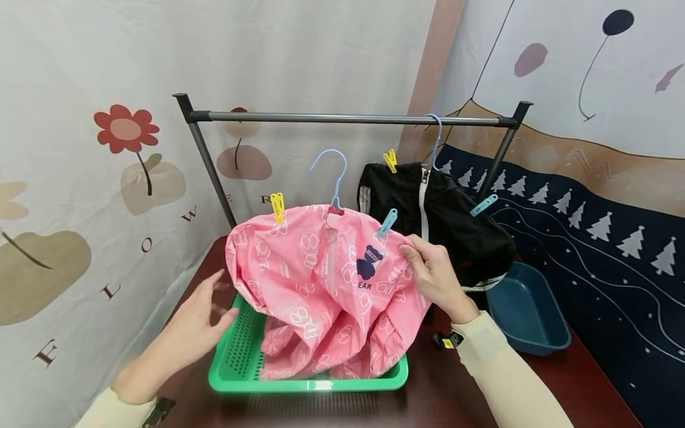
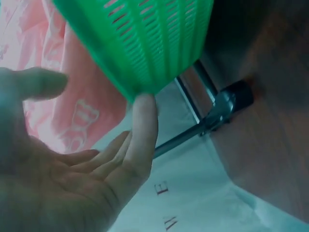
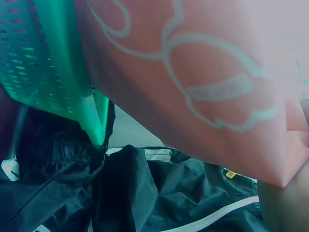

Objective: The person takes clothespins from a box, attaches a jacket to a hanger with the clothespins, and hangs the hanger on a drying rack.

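A pink jacket [image 1: 299, 261] with white outlines and a dark bear print hangs on a blue hanger [image 1: 338, 178], whose hook stands free below the rail. One yellow clothespin [image 1: 277, 207] and one blue clothespin [image 1: 387, 223] are clipped at its shoulders. My right hand [image 1: 436, 276] pinches the jacket's shoulder at the right. My left hand [image 1: 189, 321], fingers spread and holding nothing, is at the left beside the jacket and the green basket [image 1: 235, 356]. The jacket's lower part lies in that basket. In the left wrist view, a fingertip overlaps the basket's rim.
A metal clothes rack [image 1: 342, 119] stands behind. On its rail hangs a black jacket [image 1: 455, 220] with a yellow clothespin [image 1: 390, 160] and a blue clothespin [image 1: 484, 205]. To the right, a blue basin [image 1: 527, 309] sits on the dark red table [image 1: 449, 392]. Printed cloth covers the walls.
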